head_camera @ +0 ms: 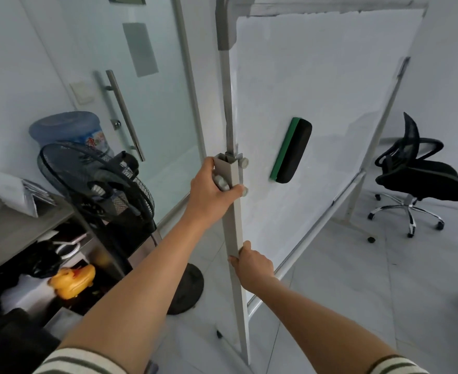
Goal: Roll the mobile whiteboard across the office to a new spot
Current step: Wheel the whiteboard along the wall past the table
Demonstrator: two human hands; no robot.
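The mobile whiteboard [316, 85] stands in front of me, seen edge-on from its near side, its white face stretching away to the right. Its grey side post [234, 228] runs down to a small caster [219, 333] on the floor. My left hand [213, 189] is closed around the post at the height-adjustment clamp with its knobs. My right hand [252, 263] grips the same post lower down, near the marker tray rail [316, 230]. A green and black eraser [291, 153] clings to the board face.
A black pedestal fan [98, 179] and a blue water jug [68, 129] stand left of the post, by a frosted glass door [152, 98]. A grey desk [14, 228] with clutter and a yellow duck toy [72, 280] sits at left. A black office chair [416, 174] stands at right on the tiled floor.
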